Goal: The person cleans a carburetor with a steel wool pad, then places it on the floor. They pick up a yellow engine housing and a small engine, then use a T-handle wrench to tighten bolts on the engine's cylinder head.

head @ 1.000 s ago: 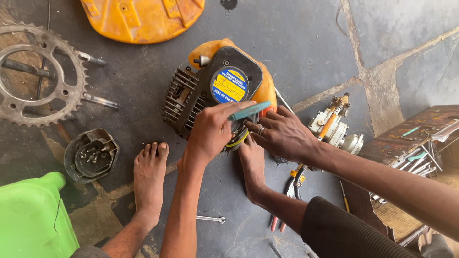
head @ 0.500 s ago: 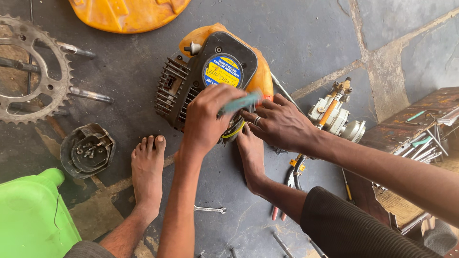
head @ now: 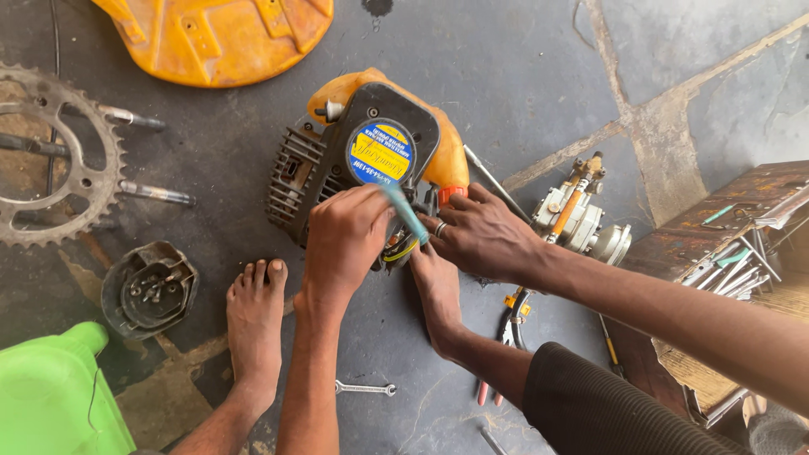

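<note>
My left hand [head: 345,240] grips a teal-handled tool [head: 404,212], its long axis slanting up-left. It is just beside my right hand [head: 480,236], which presses open-fingered against the black-and-orange small engine [head: 362,160] directly ahead.

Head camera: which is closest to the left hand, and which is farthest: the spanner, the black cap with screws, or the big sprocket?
From the left hand:
1. Spanner, on the floor below the hand.
2. Black cap, to the hand's left, beside the foot.
3. Sprocket, at the far left edge.
</note>
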Tool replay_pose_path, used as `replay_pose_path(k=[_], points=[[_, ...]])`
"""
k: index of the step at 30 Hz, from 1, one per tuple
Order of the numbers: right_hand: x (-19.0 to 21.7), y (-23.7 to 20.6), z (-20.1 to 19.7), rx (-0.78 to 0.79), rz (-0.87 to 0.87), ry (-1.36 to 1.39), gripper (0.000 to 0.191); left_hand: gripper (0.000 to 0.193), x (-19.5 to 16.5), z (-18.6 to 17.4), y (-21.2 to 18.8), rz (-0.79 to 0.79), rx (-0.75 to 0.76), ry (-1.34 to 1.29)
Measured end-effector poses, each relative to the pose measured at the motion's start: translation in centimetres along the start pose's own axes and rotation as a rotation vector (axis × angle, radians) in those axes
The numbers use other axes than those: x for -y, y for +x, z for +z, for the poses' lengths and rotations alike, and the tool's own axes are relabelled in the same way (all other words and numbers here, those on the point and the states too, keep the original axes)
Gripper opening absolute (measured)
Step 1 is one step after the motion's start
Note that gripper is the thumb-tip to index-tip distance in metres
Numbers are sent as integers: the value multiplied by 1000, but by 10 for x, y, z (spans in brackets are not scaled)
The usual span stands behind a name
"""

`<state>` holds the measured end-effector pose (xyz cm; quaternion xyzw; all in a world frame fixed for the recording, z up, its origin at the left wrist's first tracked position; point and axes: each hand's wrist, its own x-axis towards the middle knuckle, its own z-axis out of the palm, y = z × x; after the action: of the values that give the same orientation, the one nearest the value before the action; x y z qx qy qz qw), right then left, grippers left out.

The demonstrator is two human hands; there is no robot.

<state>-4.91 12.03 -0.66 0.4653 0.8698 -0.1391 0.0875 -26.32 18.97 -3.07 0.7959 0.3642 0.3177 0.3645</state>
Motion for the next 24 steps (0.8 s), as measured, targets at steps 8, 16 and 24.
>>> replay_pose_path(k=[8, 16, 24], points=[[1, 1, -2, 139, 61, 60, 21, 18, 1, 4, -4, -40, -22, -46], [0, -1, 1, -51, 5, 29, 43, 14, -9, 4, -3, -27, -86, -101], [0, -2, 3, 4, 19, 43, 48, 14, -5, 6, -3, -62, -110, -142]])
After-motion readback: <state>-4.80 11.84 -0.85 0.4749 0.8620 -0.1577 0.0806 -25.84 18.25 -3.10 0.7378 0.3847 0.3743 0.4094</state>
